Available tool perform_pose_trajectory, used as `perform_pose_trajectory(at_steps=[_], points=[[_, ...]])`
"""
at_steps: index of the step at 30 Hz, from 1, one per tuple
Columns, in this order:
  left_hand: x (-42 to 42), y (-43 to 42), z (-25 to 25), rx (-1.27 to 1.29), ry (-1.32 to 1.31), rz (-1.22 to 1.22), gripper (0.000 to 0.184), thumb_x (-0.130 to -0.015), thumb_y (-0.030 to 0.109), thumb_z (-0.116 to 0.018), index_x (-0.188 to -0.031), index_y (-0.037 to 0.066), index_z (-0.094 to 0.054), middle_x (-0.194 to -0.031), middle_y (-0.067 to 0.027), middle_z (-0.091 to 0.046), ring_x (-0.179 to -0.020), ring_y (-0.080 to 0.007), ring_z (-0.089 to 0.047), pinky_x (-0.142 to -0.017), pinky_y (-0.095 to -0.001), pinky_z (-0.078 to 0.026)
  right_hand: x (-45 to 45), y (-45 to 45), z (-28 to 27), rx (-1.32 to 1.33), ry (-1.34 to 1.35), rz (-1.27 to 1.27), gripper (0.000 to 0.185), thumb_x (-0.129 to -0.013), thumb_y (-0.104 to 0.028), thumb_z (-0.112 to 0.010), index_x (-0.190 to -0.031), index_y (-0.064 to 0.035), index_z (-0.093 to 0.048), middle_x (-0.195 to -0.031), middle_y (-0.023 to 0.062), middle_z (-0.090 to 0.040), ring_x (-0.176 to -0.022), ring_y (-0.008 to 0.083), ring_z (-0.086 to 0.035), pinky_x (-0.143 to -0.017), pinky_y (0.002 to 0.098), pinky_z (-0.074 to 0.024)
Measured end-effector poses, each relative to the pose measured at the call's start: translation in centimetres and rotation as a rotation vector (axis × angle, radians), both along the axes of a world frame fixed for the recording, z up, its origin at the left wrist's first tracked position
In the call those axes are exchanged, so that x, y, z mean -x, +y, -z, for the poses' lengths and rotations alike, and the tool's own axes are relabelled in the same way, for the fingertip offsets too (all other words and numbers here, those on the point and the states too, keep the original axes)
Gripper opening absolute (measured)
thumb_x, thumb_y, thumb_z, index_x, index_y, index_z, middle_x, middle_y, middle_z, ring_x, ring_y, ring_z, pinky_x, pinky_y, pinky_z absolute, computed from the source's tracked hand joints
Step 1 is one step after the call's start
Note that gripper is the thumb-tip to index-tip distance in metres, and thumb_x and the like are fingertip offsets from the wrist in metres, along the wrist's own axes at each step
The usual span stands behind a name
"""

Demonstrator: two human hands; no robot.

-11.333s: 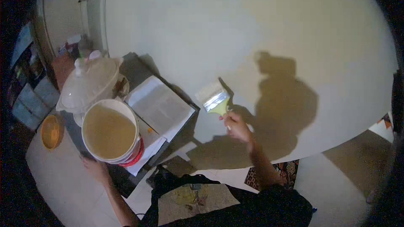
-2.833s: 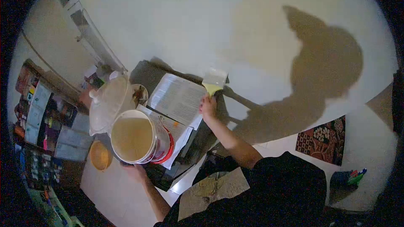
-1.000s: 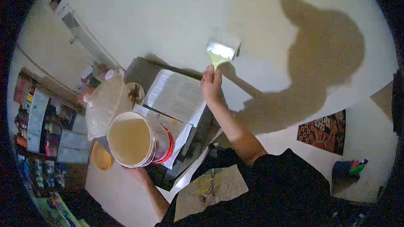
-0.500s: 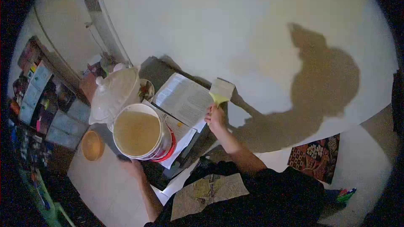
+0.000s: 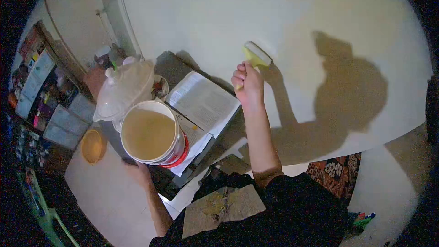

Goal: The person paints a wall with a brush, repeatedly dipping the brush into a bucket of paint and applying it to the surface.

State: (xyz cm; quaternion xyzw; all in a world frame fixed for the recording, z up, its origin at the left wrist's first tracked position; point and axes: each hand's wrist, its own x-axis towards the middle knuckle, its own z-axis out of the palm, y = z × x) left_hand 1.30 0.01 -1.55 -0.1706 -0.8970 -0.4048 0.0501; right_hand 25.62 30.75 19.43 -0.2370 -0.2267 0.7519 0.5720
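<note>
My right hand is closed around the yellow handle of a wide paintbrush. The brush's pale bristles are at the white wall, apparently pressed to it. My left hand is low beside a paint bucket, at the table's near edge. Its fingers are mostly hidden, so I cannot see whether they grip anything. Light beige liquid fills much of the bucket, which stands on spread printed paper on a dark table.
A white lidded tureen stands behind the bucket, beside a small dish. An orange-brown basket is at the left. Shelves with mixed items line the far left. A patterned mat lies by the wall at the right.
My right hand has raised the paintbrush up and right along the wall, and the brush has turned. My left hand stays beside the bucket; the view has shifted slightly.
</note>
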Motion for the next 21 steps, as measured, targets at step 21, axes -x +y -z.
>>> perform_pose_trajectory(at_steps=[21], points=[[-0.2, 0.3, 0.2, 0.083, -0.069, -0.062, 0.078, -0.080, 0.043, -0.060, -0.136, 0.000, -0.027, -0.135, -0.0238, -0.039, -0.124, -0.0390, -0.039, -0.099, -0.0453, -0.035, 0.0, 2.0, 13.0, -0.102, -0.546, 0.236, 0.021, -0.096, -0.034, -0.044, -0.091, -0.0136, -0.041, -0.068, -0.0006, -0.041, -0.041, 0.0068, -0.033, -0.035, 0.0211, -0.0230]])
